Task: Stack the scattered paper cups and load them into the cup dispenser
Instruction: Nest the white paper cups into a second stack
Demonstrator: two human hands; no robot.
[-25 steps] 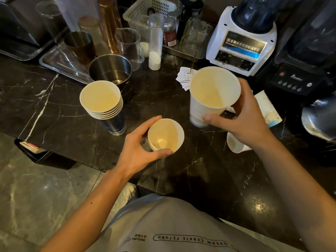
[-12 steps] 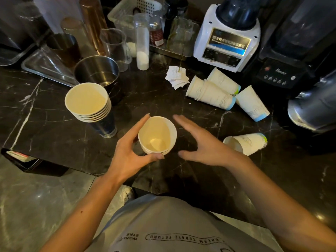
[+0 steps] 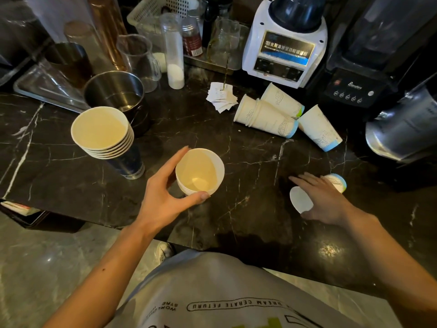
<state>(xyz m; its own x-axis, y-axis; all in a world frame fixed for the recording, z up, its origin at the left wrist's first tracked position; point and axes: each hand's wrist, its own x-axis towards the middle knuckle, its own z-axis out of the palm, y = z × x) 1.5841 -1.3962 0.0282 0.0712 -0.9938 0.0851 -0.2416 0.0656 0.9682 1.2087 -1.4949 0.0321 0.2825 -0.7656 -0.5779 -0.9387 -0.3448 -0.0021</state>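
My left hand (image 3: 163, 197) is shut around a short stack of nested white paper cups (image 3: 201, 171), upright on the black marble counter (image 3: 248, 221). My right hand (image 3: 324, 200) lies with fingers spread over a single cup (image 3: 301, 200) on its side, mouth toward me; the fingers are not closed on it. A taller upright cup stack (image 3: 101, 131) stands to the left. Farther back right, a nested pair (image 3: 264, 116) and two single cups (image 3: 281, 98) (image 3: 319, 129) lie on their sides. I cannot pick out a cup dispenser.
A steel pot (image 3: 115, 93) and a metal tray (image 3: 47, 88) with glassware sit behind the tall stack. A white blender base (image 3: 283, 46), a black blender (image 3: 354, 88) and a steel jug (image 3: 402, 129) line the back right. Paper slips (image 3: 221, 98) lie mid-counter.
My right hand dropped the cup it held into the stack in my left hand, let go, then moved right and down onto the lying cup. My left hand kept its grip.
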